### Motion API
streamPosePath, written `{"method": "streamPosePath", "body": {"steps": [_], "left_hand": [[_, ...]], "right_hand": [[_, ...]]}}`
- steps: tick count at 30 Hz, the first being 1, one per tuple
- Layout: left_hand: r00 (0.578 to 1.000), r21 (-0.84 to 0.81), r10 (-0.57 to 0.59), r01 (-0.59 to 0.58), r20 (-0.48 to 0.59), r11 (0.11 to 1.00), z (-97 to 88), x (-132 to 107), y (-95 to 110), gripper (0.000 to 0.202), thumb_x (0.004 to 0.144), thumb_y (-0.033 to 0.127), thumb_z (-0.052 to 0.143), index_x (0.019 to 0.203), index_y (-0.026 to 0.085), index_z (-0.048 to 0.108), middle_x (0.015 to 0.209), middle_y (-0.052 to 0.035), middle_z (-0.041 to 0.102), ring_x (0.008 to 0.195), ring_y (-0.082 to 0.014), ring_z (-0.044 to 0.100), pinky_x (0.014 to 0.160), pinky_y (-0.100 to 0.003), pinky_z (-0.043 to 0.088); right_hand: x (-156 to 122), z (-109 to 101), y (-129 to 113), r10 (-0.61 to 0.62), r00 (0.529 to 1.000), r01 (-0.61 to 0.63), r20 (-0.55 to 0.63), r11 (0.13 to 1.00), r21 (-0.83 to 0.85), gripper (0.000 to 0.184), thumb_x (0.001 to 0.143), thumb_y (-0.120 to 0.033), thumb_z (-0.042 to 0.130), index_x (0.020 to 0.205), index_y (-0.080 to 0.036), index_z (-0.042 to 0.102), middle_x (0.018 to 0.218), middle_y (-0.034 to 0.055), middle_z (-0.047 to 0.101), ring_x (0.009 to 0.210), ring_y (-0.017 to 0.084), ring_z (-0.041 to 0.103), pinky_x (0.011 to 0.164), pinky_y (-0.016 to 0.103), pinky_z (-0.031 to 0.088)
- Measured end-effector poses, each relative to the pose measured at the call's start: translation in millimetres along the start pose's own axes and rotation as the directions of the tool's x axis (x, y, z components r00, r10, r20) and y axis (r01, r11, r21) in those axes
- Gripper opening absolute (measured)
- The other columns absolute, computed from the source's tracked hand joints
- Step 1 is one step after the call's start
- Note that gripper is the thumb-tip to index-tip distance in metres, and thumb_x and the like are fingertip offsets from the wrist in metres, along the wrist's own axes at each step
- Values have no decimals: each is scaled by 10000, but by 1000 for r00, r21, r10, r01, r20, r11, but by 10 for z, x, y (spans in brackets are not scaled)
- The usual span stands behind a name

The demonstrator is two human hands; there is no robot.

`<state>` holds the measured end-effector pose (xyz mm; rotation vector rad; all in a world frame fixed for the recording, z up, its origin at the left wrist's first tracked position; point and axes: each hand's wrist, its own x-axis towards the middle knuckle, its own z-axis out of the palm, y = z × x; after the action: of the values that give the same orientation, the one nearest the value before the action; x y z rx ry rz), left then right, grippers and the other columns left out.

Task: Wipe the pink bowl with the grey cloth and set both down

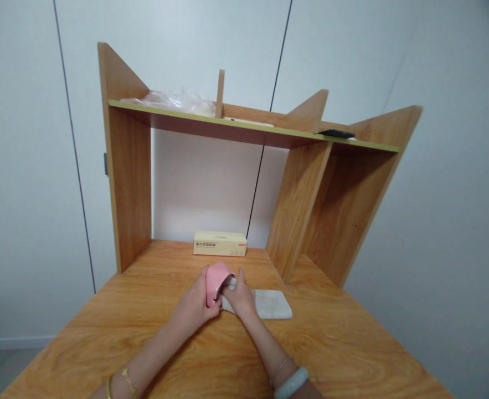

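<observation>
My left hand [197,296] is wrapped round a glossy pink bowl [218,279], tilted with its opening towards the right. At that opening is my right hand [241,295], its fingers pressing a light grey cloth [226,306] against the inside of the bowl. The fingertips of this hand are partly hidden by the rim and the cloth. Just right of the right hand, a folded pale grey cloth [274,305] lies flat on the desk. Whether the two grey pieces are one cloth I cannot tell.
The wooden desk [323,343] carries a hutch with an upright panel [300,210] on the right. A cream carton [220,244] stands at the back, beyond the bowl. On the upper shelf lie a clear plastic bag [178,101] and a dark flat object [336,133].
</observation>
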<state>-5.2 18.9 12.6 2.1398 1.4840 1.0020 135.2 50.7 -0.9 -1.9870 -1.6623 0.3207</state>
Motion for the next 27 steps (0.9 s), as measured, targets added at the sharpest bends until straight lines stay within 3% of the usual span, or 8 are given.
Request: {"method": "streamPosePath", "body": {"steps": [5,8,12,18,21,24,27], "left_hand": [[997,35,-77,77,-3,996,-1,17,97,746,647,272,595,1278,120,228,984,-128,610,892,-261,598,702,-296,446],[996,66,-84,83,1,994,-14,3,153,694,647,283,594,1247,144,276,943,-106,623,861,-252,609,675,-280,442],[997,80,-75,75,-6,994,-45,-17,212,614,667,259,557,1218,158,305,917,-92,628,842,-232,614,658,-259,435],[995,99,-96,94,8,991,-89,-29,258,627,644,327,587,1183,158,315,944,-99,627,848,-247,615,636,-268,437],[994,119,-108,105,21,987,-94,-31,284,668,629,337,611,1196,163,303,950,-95,629,877,-252,611,656,-270,436],[992,141,-127,123,23,982,-99,-26,306,639,643,349,601,1187,168,319,956,-94,631,890,-257,608,663,-271,432],[994,136,-106,101,29,986,-107,-20,317,614,661,387,581,1179,170,334,956,-96,631,896,-265,605,662,-275,430]], "right_hand": [[20,-43,7,-17,991,12,-135,999,-41,679,747,-323,487,1328,-104,214,932,119,654,887,238,598,718,302,365],[-12,-108,-13,-115,969,99,-217,991,-87,657,769,-230,465,1346,-110,175,808,81,670,795,219,606,725,294,340],[-47,-158,-29,-249,932,230,-263,968,-103,720,755,-186,494,1362,-145,109,805,47,666,807,205,589,762,291,309],[-27,-72,24,-72,989,65,-127,996,-61,705,764,-333,492,1340,-87,169,872,114,663,870,247,593,726,319,327],[-28,-54,42,-53,994,49,-99,998,-42,700,757,-349,495,1335,-102,186,893,107,660,880,237,592,699,304,333],[-62,-117,7,-150,971,135,-187,987,-91,688,762,-246,491,1348,-117,156,801,65,663,809,213,592,718,292,313],[-102,-218,-53,-309,913,274,-265,948,-161,721,744,-146,485,1361,-150,113,786,38,653,791,193,568,750,290,286]]}}
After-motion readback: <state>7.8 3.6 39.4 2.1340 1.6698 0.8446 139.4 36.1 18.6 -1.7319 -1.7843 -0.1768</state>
